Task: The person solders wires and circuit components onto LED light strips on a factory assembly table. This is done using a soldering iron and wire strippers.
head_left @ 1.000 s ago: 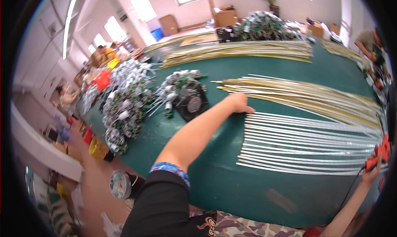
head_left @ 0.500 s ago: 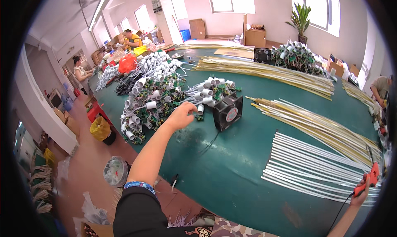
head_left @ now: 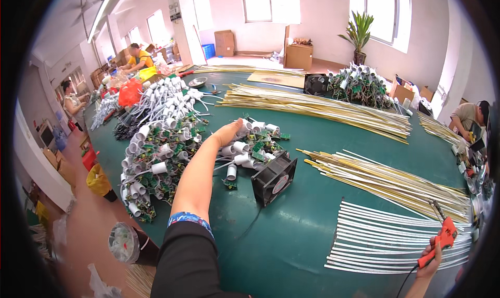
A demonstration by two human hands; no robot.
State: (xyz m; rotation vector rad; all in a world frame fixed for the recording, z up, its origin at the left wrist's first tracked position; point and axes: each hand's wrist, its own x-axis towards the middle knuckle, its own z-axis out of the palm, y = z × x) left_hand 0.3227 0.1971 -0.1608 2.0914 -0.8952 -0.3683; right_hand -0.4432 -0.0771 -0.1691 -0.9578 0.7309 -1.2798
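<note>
right grip (head_left: 430, 262) wrapped round red corded tool (head_left: 447, 232), at right end of silver strip row (head_left: 383, 242) on green desk (head_left: 291, 251). gold strip bundle (head_left: 388, 184) just past the row. black fan (head_left: 273, 180) left of bundle. left grip (head_left: 228, 134) at small pile of white cylinders and green boards (head_left: 260, 142) behind fan; fingers mostly hidden, can't tell if pinching. second bundle (head_left: 317, 109) farther back.

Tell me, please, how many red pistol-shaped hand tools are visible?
1: the red pistol-shaped hand tool, gripped in the right hand, over the right part of the flat silver strips. Others may be hidden from view.
</note>
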